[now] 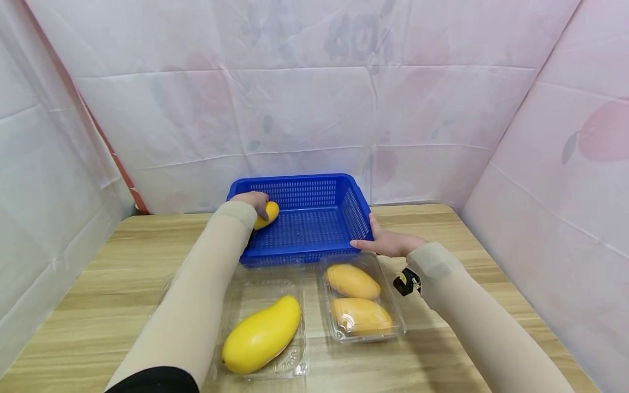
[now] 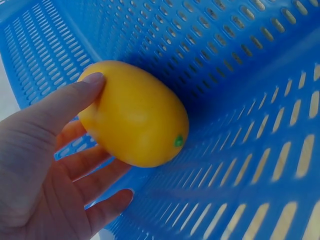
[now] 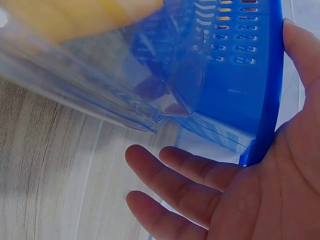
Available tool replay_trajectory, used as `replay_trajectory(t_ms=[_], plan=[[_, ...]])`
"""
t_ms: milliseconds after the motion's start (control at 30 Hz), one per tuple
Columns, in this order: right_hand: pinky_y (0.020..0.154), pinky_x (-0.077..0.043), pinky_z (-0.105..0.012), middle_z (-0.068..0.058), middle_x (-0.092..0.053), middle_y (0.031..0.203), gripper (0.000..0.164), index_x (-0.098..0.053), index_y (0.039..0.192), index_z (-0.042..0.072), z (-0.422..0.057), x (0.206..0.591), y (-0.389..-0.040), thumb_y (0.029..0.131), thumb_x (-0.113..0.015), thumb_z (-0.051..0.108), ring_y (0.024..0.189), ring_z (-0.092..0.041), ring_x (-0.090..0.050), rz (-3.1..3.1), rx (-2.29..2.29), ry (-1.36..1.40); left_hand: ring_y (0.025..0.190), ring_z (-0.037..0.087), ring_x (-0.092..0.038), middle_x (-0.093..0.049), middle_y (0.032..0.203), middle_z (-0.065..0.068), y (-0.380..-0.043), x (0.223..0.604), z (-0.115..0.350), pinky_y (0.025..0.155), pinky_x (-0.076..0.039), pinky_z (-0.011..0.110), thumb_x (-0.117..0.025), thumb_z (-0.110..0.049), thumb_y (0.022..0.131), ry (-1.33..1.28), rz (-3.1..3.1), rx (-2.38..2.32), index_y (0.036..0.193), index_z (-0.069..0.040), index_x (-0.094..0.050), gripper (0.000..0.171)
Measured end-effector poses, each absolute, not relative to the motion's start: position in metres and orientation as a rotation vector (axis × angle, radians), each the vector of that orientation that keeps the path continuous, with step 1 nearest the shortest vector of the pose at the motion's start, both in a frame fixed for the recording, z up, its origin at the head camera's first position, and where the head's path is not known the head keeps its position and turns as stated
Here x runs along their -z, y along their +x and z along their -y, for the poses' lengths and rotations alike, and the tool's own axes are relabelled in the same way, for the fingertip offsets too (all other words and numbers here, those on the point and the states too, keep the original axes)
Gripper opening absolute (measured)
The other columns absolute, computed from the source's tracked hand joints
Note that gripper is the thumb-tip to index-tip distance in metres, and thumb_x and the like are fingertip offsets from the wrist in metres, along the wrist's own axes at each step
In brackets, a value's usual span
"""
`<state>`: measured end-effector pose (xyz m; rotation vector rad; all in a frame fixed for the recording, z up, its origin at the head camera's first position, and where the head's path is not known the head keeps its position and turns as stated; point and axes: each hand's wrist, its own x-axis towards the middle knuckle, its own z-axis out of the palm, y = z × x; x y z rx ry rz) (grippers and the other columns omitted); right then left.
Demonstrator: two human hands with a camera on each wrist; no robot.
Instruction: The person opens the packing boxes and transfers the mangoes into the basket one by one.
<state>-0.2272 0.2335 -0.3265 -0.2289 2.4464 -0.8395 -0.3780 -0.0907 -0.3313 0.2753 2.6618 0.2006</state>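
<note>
My left hand (image 1: 255, 201) reaches into the left side of the blue basket (image 1: 314, 256) and holds a yellow mango (image 2: 140, 117). In the left wrist view the thumb presses its upper side, and the fingers (image 2: 85, 162) curve beneath it. A small green spot marks the mango's end near the basket wall. My right hand (image 1: 390, 241) rests against the front right corner of the basket. In the right wrist view its palm meets the blue rim, while relaxed fingers (image 3: 175, 185) spread below the corner.
In front of the basket, a clear plastic container (image 1: 297, 349) holds a large yellow mango (image 1: 262, 335). To its right, another clear container (image 1: 339, 335) holds two orange-yellow mangoes (image 1: 363, 316). All stand on a wood-grain table (image 1: 98, 295) with pale curtains (image 1: 304, 120) around it.
</note>
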Motion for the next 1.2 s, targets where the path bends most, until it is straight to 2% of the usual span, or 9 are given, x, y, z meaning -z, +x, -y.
replay_trajectory(t_ms=[333,533,933,1200], plan=[[0.107,-0.009,-0.058,-0.028,0.022,0.147,0.110,0.033,0.137,0.000,-0.235,0.324,-0.228,0.089,-0.047,0.059,0.137,-0.043,0.002,-2.444,0.846,-0.225,0.123,0.031,-0.043,-0.040,0.141,0.016,-0.375,0.301,0.097,0.096,-0.040,0.045,-0.063,-0.022,0.090,0.355,-2.682,-0.125,0.140,-0.004,-0.040,0.058],[0.106,-0.008,-0.059,-0.028,0.022,0.146,0.110,0.034,0.136,0.000,-0.235,0.322,-0.229,0.089,-0.046,0.060,0.136,-0.044,0.003,-2.431,0.819,-0.226,0.129,0.032,-0.036,-0.039,0.142,0.018,-0.360,0.282,0.102,0.103,-0.033,0.046,-0.061,-0.023,0.091,0.441,-2.688,-0.113,0.140,-0.001,-0.038,0.059],[0.101,-0.023,-0.062,-0.030,0.026,0.144,0.109,0.036,0.135,0.001,-0.250,0.320,-0.231,0.090,-0.044,0.060,0.134,-0.049,-0.002,-2.416,0.819,-0.209,0.135,0.030,-0.028,-0.033,0.147,0.015,-0.340,0.262,0.096,0.108,-0.024,0.044,-0.061,-0.028,0.091,0.564,-2.689,-0.051,0.143,-0.003,-0.036,0.063],[0.099,-0.026,-0.063,-0.030,0.027,0.144,0.110,0.036,0.135,0.001,-0.253,0.323,-0.233,0.089,-0.044,0.062,0.134,-0.049,-0.004,-2.410,0.808,-0.200,0.134,0.030,-0.030,-0.033,0.147,0.013,-0.329,0.257,0.095,0.106,-0.026,0.047,-0.060,-0.031,0.091,0.555,-2.711,0.057,0.145,-0.005,-0.032,0.065]])
